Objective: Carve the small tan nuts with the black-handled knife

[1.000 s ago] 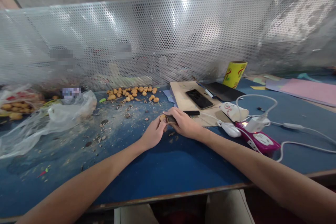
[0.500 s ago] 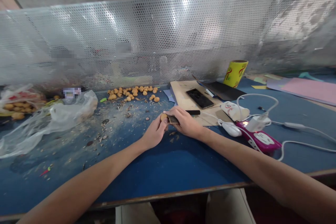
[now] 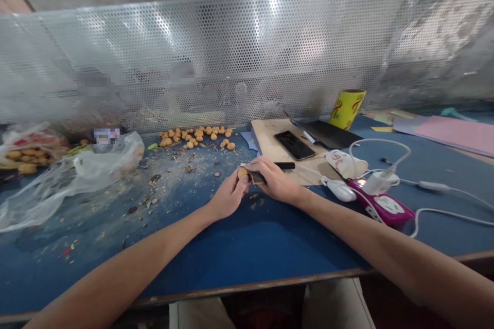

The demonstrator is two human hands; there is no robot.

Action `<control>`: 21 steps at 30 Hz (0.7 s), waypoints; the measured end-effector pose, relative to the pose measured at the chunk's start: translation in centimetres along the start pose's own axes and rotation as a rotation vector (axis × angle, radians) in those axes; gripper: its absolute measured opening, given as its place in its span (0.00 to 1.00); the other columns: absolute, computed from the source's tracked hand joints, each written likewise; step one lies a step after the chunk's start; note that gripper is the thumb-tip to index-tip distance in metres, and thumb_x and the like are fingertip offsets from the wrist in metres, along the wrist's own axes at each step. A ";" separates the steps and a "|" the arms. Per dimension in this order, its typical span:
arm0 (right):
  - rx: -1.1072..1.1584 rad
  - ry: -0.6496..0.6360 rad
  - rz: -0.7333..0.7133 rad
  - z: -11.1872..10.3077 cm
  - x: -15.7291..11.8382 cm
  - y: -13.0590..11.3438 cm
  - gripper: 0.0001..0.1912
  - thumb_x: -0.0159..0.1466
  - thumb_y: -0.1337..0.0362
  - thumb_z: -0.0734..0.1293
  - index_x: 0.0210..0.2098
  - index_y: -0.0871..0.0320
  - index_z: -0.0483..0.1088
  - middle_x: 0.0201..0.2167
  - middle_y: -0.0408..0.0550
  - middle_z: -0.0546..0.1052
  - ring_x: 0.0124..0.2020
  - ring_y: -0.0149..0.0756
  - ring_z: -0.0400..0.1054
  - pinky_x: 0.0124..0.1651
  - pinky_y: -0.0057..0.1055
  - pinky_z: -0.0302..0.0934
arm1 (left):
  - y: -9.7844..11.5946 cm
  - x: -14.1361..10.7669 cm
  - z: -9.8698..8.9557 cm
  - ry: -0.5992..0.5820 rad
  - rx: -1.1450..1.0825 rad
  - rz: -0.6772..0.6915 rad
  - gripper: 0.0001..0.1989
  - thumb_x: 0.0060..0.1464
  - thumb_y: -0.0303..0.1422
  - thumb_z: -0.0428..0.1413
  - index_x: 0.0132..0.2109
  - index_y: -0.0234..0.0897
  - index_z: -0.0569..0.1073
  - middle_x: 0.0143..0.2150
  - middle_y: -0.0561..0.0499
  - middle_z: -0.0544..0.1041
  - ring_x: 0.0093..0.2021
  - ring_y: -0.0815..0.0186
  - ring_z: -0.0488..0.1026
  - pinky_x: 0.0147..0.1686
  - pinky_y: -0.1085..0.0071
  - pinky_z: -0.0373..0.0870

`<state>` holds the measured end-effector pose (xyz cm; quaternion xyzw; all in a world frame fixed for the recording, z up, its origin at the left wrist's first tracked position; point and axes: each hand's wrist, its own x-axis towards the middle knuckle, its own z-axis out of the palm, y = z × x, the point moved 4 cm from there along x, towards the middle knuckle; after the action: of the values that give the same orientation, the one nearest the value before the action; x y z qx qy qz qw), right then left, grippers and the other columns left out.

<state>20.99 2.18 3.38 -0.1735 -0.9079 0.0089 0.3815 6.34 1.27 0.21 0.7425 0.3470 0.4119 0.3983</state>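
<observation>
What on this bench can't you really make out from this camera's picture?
From the head camera:
- The blade of the black-handled knife: mostly hidden by the right hand.
- The small tan lump: largely covered by the left hand, so what it is stays unclear.
- The label beside the plastic bag: pixel-blurred and unreadable.
- Whatever lies behind the perforated metal screen: blurred by the mesh.

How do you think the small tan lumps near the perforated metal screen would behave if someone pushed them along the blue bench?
The small tan lumps look rounded, so they would probably roll a little, though uneven shapes may stop them soon. They seem firm, holding their shape in the pile. The blue bench looks smooth, but the scattered debris might snag them.
</observation>
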 end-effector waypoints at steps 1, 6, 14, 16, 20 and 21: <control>0.016 -0.017 -0.002 0.0 0.1 -0.1 0.15 0.70 0.66 0.57 0.55 0.58 0.58 0.45 0.59 0.67 0.47 0.44 0.64 0.49 0.45 0.65 | 0.0 0.0 0.0 -0.006 0.006 0.002 0.15 0.66 0.44 0.40 0.37 0.37 0.60 0.26 0.56 0.61 0.24 0.72 0.56 0.26 0.74 0.54; 0.045 -0.063 -0.021 -0.2 0.3 -0.5 0.16 0.70 0.68 0.56 0.56 0.60 0.57 0.46 0.60 0.68 0.51 0.45 0.63 0.52 0.44 0.64 | -0.1 0.0 0.0 -0.016 0.015 0.003 0.15 0.66 0.43 0.40 0.39 0.37 0.60 0.27 0.56 0.61 0.25 0.72 0.56 0.26 0.74 0.54; 0.016 -0.028 0.008 0.0 0.0 -0.1 0.16 0.69 0.68 0.58 0.55 0.57 0.59 0.46 0.58 0.68 0.49 0.45 0.64 0.50 0.45 0.65 | -0.3 0.0 0.1 -0.012 -0.058 -0.030 0.16 0.66 0.45 0.41 0.38 0.37 0.61 0.26 0.56 0.60 0.24 0.72 0.55 0.25 0.74 0.53; 0.057 -0.049 0.032 0.1 0.1 -0.1 0.15 0.69 0.67 0.57 0.56 0.57 0.58 0.46 0.58 0.68 0.50 0.44 0.63 0.51 0.44 0.64 | -0.5 0.0 0.0 -0.007 -0.051 -0.036 0.16 0.66 0.44 0.41 0.38 0.37 0.61 0.26 0.56 0.60 0.24 0.72 0.55 0.25 0.74 0.53; 0.114 -0.082 0.025 -0.1 0.3 -0.3 0.15 0.71 0.64 0.55 0.56 0.58 0.57 0.47 0.59 0.67 0.50 0.43 0.64 0.51 0.42 0.64 | -0.4 0.1 0.1 -0.025 -0.014 -0.019 0.15 0.66 0.43 0.40 0.37 0.37 0.60 0.27 0.56 0.61 0.25 0.72 0.55 0.25 0.74 0.53; 0.118 -0.085 0.022 -0.1 0.4 -0.4 0.15 0.71 0.63 0.55 0.56 0.58 0.56 0.47 0.59 0.67 0.49 0.43 0.64 0.51 0.42 0.64 | -0.4 0.1 0.1 -0.030 -0.008 -0.015 0.15 0.67 0.43 0.40 0.37 0.37 0.60 0.27 0.56 0.61 0.25 0.72 0.55 0.25 0.74 0.53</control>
<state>20.71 1.95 3.79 -0.1602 -0.9191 0.0738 0.3522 6.38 1.49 -0.15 0.7443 0.3449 0.3991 0.4095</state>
